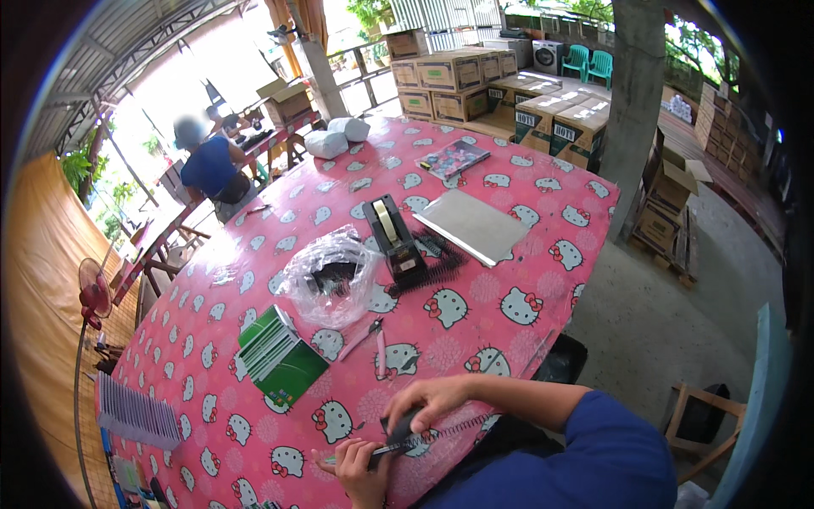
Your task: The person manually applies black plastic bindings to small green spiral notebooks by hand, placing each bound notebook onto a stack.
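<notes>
Close to the table's near edge, my left hand is closed around a thin, edge-on item, with a green tip sticking out past the fingers. My right hand sits just above and to the right, its fingers curled over a dark rounded object whose kind I cannot make out. From beneath that hand a black spiral binding coil runs rightward along the table edge. Pink-handled pliers lie ahead of both hands, beside a fanned stack of green-covered booklets.
A pink patterned cloth covers the table. On it are a tape dispenser, more black coils, a clear plastic bag, a grey sheet stack and a purple-edged row of booklets. Another person sits far left; cartons stand behind.
</notes>
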Available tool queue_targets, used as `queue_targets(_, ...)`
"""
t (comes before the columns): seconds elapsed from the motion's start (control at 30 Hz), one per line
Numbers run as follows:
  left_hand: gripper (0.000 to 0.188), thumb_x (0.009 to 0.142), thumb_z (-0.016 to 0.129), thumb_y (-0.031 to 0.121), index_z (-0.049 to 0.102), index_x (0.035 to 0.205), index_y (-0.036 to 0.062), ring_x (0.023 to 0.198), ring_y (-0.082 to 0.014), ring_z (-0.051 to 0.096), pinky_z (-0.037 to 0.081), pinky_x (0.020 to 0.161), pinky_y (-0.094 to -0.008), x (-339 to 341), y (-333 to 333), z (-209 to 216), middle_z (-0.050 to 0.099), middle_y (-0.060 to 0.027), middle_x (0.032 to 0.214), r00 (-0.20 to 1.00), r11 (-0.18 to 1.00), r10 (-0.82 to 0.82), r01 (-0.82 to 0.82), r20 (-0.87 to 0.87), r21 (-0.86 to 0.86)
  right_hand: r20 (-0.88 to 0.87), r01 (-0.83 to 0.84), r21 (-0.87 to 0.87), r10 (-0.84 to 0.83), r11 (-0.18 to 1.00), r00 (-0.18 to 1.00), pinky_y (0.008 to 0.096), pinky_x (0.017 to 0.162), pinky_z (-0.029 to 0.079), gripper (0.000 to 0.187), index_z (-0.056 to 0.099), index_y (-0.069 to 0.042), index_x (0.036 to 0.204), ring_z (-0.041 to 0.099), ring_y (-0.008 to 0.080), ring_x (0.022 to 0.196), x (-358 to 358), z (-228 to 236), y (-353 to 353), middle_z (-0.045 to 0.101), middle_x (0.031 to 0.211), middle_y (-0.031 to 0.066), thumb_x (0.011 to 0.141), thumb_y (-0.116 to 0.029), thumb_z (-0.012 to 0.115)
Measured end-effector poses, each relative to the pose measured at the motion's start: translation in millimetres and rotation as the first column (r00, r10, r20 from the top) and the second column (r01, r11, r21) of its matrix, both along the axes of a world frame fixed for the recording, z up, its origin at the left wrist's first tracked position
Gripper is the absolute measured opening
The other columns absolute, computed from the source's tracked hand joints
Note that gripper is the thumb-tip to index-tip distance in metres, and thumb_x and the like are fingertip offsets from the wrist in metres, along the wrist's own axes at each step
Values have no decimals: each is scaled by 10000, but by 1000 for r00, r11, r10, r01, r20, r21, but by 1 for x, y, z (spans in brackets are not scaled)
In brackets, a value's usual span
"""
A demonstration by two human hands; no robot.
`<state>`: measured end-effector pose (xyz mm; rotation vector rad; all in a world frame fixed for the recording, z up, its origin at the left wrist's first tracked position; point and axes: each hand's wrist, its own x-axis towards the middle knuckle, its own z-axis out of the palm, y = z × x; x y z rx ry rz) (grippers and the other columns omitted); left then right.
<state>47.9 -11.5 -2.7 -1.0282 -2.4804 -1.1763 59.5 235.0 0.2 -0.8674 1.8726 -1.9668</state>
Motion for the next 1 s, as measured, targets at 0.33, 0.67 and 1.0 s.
queue_targets(0.33, 210, 557, 691, 55, 658, 753, 123, 819, -235, 576, 309, 994, -434, -3, -12, 13, 608, -23, 722, 992, 991, 62, -74, -111, -109, -170, 236, 466, -175, 853, 970, 407, 967, 395, 379, 693, -77, 1007, 527, 339, 1131, -18, 7, -12, 591, 1144, 195, 758, -359, 743)
queue_targets(0.67, 799, 571, 849, 228, 500, 1283, 125, 833, -139, 613, 97, 1097, -492, 0, -8, 10, 642, 57, 730, 992, 989, 111, -116, -55, -90, 37, -24, 34, 22, 999, 999, 381, 938, 409, 403, 699, -63, 973, 552, 286, 1078, -12, 24, -21, 607, 1114, 181, 707, -360, 759)
queue_targets(1.0, 680, 642, 866, 235, 465, 1165, 69, 923, -167, 549, 451, 833, -334, -3, -28, -41, 546, -50, 1014, 925, 850, 42, -232, 378, 472, -172, 331, 434, -284, 838, 943, 391, 914, 416, 534, 662, -1, 946, 551, 283, 1077, -18, 1, -23, 606, 1119, 160, 689, -468, 703)
